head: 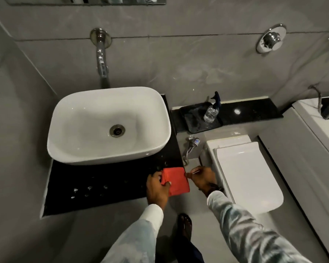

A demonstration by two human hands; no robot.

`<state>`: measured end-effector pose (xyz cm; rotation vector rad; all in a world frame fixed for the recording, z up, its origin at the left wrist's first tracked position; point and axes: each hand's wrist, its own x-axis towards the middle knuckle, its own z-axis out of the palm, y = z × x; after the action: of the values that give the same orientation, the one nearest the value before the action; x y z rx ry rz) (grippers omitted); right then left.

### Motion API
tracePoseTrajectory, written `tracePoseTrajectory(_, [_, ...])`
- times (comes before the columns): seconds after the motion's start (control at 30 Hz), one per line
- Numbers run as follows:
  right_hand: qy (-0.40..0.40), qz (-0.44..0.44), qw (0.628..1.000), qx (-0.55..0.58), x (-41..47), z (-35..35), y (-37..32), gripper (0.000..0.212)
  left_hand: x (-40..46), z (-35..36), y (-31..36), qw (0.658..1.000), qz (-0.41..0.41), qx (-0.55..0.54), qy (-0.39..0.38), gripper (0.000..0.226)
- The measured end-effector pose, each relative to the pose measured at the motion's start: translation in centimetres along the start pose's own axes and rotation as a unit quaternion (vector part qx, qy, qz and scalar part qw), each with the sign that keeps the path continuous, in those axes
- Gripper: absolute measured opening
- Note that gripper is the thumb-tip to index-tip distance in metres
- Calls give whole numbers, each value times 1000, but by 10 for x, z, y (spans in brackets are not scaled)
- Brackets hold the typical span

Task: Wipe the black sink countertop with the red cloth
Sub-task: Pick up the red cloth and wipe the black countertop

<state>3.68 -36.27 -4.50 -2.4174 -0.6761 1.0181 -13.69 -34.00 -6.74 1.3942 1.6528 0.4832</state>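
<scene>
at the front right corner of the black countertop, from my head camera, i see the red cloth folded into a flat square, lying partly on the dark stone and partly hanging past its right edge. my left hand is closed on the cloth's left side, thumb pressed on top of the fabric and fingers tucked under or behind it. my right hand sits just beside the cloth's upper right corner, fingers curled and pinched together; they look to be nipping that corner, though the contact is too small for me to be sure. both of my sleeves are pale and mottled, and one foot in a sandal shows on the grey floor between my arms. behind the cloth, the white basin rests on the countertop, with a round metal drain at its middle and a chrome tap coming out of the grey wall above it. small bright spots, perhaps water drops, dot the black surface near its front edge. to the right, lower down, stands a white toilet with its lid shut. on a black ledge behind it, a clear spray bottle with a dark blue trigger stands upright on a dark tray. a round chrome knob is fixed high on the wall.
</scene>
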Motion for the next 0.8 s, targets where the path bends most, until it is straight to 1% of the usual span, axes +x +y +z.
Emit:
tracePoseTrajectory(0.03, [13,-23,1000,-11,3,-8,-8,18,-4,2,-2,998,7,51,26,46])
tracePoseTrajectory(0.07, [40,-50,997,-32,5,-17,-19,19,-9,3,-3,991,31,119,58,51])
tracePoseTrajectory(0.1, [83,-80,992,-53,8,-26,-32,22,-14,6,-4,978,73,178,81,52])
tracePoseTrajectory(0.13, [125,-116,984,-55,9,-34,-48,24,-19,9,-4,963,128,220,88,51])
tracePoseTrajectory(0.2, [164,-208,964,-19,10,-44,-83,21,-31,25,-10,923,249,288,54,55])
tracePoseTrajectory(0.23, [170,-252,953,-7,11,-45,-99,17,-34,34,-16,906,284,314,17,61])
tracePoseTrajectory(0.27, [167,-295,941,-11,14,-44,-115,18,-37,44,-22,903,283,322,-20,66])
tracePoseTrajectory(0.3, [163,-338,926,-31,16,-42,-129,24,-37,50,-28,909,263,318,-53,69])
tracePoseTrajectory(0.33, [155,-379,910,-66,20,-37,-142,33,-37,54,-33,918,247,303,-68,70])
tracePoseTrajectory(0.37, [149,-410,893,-108,23,-32,-154,40,-36,58,-37,922,244,293,-62,70])
tracePoseTrajectory(0.43, [132,-444,869,-177,33,-19,-172,57,-33,61,-41,915,261,306,-48,69])
tracePoseTrajectory(0.5, [101,-448,856,-238,45,-4,-182,71,-25,61,-42,902,279,325,-48,67])
tracePoseTrajectory(0.57, [70,-445,843,-294,57,7,-183,76,-12,65,-34,898,290,329,-43,65])
tracePoseTrajectory(0.6, [59,-447,835,-314,62,13,-182,75,-3,68,-29,901,285,324,-39,65])
tracePoseTrajectory(0.67, [50,-450,826,-336,70,20,-175,73,11,72,-18,914,256,315,-22,65])
tracePoseTrajectory(0.8, [45,-444,837,-318,79,25,-171,71,9,62,-26,946,162,280,17,68])
